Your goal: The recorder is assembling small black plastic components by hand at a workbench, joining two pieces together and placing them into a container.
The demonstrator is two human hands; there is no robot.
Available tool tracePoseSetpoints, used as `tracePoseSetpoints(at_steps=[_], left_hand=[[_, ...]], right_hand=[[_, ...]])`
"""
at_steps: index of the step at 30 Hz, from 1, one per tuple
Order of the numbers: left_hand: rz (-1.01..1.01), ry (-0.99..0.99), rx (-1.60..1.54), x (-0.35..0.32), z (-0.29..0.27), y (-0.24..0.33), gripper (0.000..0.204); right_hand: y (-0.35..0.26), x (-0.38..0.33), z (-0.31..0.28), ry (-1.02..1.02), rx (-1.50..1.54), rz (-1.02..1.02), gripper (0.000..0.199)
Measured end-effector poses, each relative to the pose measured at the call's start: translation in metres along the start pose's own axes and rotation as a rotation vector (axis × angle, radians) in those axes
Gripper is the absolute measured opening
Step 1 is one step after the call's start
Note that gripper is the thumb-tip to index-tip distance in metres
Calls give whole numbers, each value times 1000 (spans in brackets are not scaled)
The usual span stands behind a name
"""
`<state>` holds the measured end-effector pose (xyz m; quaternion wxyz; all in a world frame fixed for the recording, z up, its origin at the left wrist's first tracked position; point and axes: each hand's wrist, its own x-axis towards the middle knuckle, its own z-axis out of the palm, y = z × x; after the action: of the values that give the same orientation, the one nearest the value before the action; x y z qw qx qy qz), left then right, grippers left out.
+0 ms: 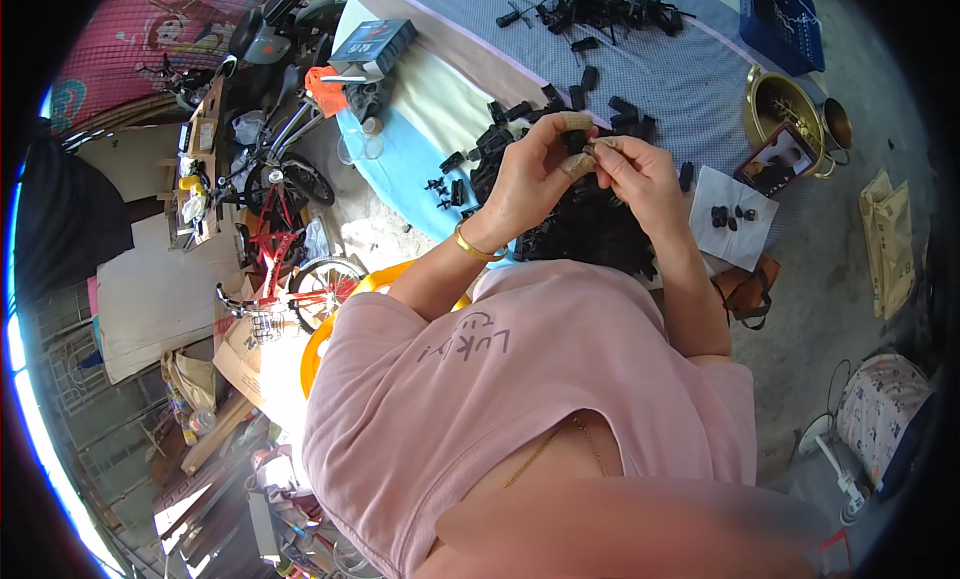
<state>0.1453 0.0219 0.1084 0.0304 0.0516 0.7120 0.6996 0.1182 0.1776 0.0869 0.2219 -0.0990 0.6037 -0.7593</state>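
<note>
Above the near edge of a cloth-covered table, my left hand (522, 182) grips a small black plastic part (574, 142) between thumb and forefinger; tan covers wrap those fingertips. My right hand (642, 184) meets it from the right, thumb and forefinger pinched at the part's side. Whatever lies in that pinch is too small to make out. Beneath both hands spreads a heap of similar black parts (585, 237), partly hidden by my hands and shirt. Loose black parts (622, 106) lie just beyond the hands, and another pile (605, 14) sits at the far side.
Right of my hands, white paper (712, 241) carries several small dark pieces. A phone (776, 161) leans by a brass-coloured pot (752, 99) with small pieces inside. A blue basket (780, 39) stands far right, a blue box (372, 47) far left. A red bicycle (272, 264) is at left.
</note>
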Motion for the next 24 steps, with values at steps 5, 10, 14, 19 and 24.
tracePoseSetpoints(at_steps=[5, 10, 14, 19, 24], left_hand=[[-8, -22, 168, -2, -1, 2, 24], [185, -22, 342, -4, -2, -6, 20], [199, -5, 326, 0, 0, -2, 30], [83, -42, 495, -6, 5, 10, 56], [-22, -297, 416, -8, -8, 31, 65]], right_hand=[[-1, -2, 3, 30, -48, 18, 16], [4, -3, 4, 42, -33, 70, 17], [6, -1, -1, 30, 39, 78, 15], [1, -5, -1, 133, -257, -281, 13], [-9, -13, -9, 62, -379, -323, 12]])
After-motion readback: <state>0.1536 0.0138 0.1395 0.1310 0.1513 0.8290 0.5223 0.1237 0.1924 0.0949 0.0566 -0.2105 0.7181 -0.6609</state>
